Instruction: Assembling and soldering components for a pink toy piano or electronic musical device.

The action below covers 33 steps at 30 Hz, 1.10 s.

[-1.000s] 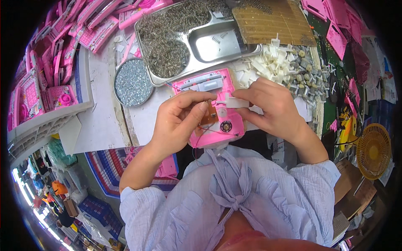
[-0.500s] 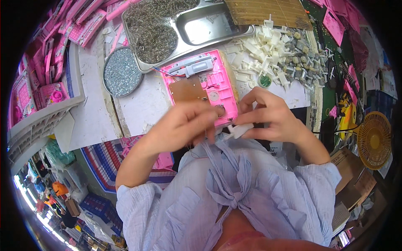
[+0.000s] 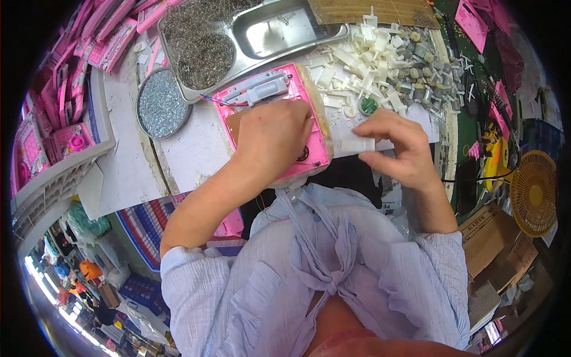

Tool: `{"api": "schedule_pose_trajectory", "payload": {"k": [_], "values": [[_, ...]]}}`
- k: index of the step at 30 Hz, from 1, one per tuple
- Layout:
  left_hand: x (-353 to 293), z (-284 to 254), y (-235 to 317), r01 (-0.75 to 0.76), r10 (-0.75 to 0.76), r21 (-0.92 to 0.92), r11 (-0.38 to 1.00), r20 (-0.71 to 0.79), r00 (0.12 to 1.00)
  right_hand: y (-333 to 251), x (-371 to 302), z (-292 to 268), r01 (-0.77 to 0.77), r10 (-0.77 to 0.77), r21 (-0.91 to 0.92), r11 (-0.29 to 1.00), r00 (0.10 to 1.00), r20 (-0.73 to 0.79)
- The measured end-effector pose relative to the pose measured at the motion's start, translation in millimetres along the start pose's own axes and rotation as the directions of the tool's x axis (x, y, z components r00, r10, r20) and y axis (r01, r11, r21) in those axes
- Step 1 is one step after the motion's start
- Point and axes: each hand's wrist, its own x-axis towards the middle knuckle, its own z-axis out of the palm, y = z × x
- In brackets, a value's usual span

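The left hand [image 3: 270,134] has moved up over the open pink case [image 3: 317,135] since the earlier frame, while the white plastic part [image 3: 358,144] has shifted from the case's near right corner to farther up beside its right side. The right hand [image 3: 407,146] holds that part, thumb and forefinger parted about its width, its long axis roughly sideways, one end toward the case. The left hand is nearer the case's middle; its fingertips are hidden, so their grip cannot be told.
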Motion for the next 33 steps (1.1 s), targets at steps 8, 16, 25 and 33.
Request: {"api": "schedule_pose_trajectory", "payload": {"k": [8,16,25,33], "values": [[-42.9,-7.7,-32.3,-0.013,-0.176,-0.497,0.868,-0.334,0.926,8.5,38.0,20.1,0.323,-0.321,-0.41,0.853,0.944,0.074],[-52.3,8.5,-28.3,-0.038,-0.23,-0.547,0.836,-0.412,0.882,-8.0,64.8,32.8,0.462,-0.339,-0.563,0.685,0.886,0.316],[-48.9,19.2,-32.3,-0.124,-0.204,-0.553,0.824,-0.493,0.846,43.4,73.6,33.7,0.525,-0.48,-0.232,0.818,0.848,0.225],[-50.2,16.1,-30.2,-0.108,-0.186,-0.535,0.838,-0.467,0.865,18.7,63.3,54.5,0.429,-0.338,-0.461,0.777,0.902,0.27]]}}
